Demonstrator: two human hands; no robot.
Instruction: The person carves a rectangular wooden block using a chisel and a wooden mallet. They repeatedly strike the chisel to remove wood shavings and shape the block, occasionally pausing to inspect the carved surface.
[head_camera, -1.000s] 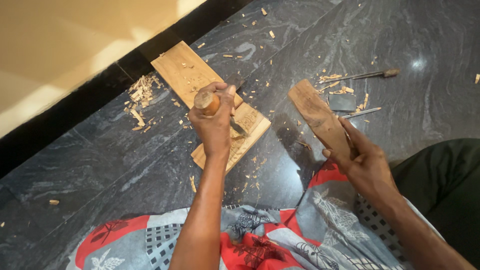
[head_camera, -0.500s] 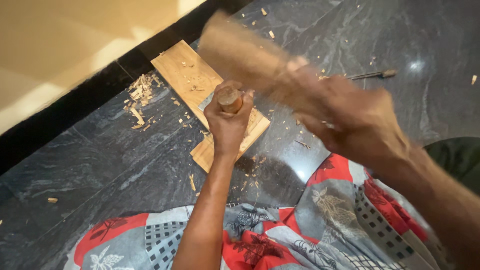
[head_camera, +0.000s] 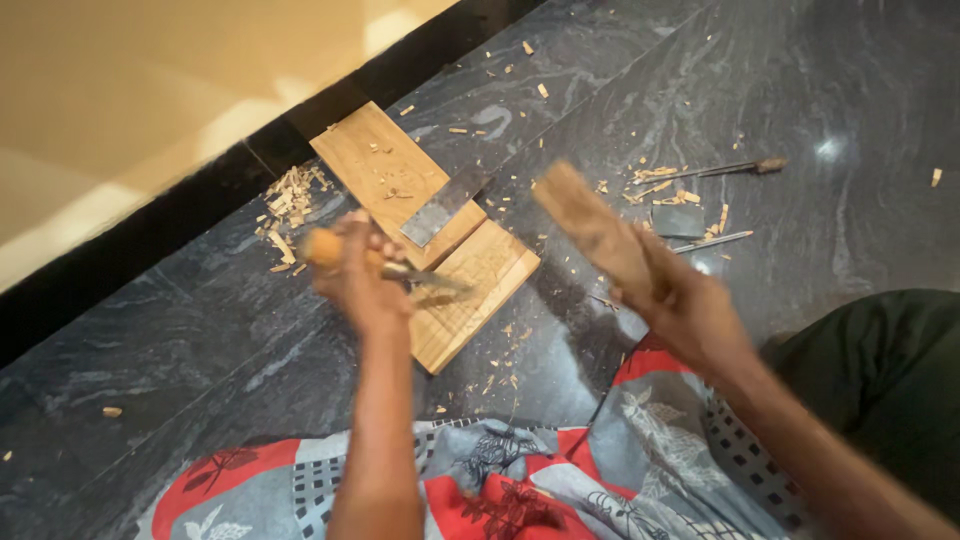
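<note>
My left hand (head_camera: 362, 282) grips a chisel (head_camera: 400, 270) by its wooden handle, and the blade lies almost flat, pointing right over a carved wooden board (head_camera: 470, 290) on the dark stone floor. A flat metal blade (head_camera: 443, 207) rests across that board. My right hand (head_camera: 688, 306) holds a wooden mallet block (head_camera: 592, 228) raised to the right of the board, tilted up and to the left. The chisel tip touches the board's carved lower part.
Wood chips (head_camera: 290, 200) lie piled left of the board and scattered about. Two thin metal tools (head_camera: 715, 170) and a small dark flat piece (head_camera: 680, 220) lie at the right. A patterned red and grey cloth (head_camera: 500, 480) covers my lap. A black border strip (head_camera: 150, 230) edges the floor.
The mallet block swung up over the board and has come back down to the right. My left hand shifted left and laid the chisel from upright to nearly flat.
</note>
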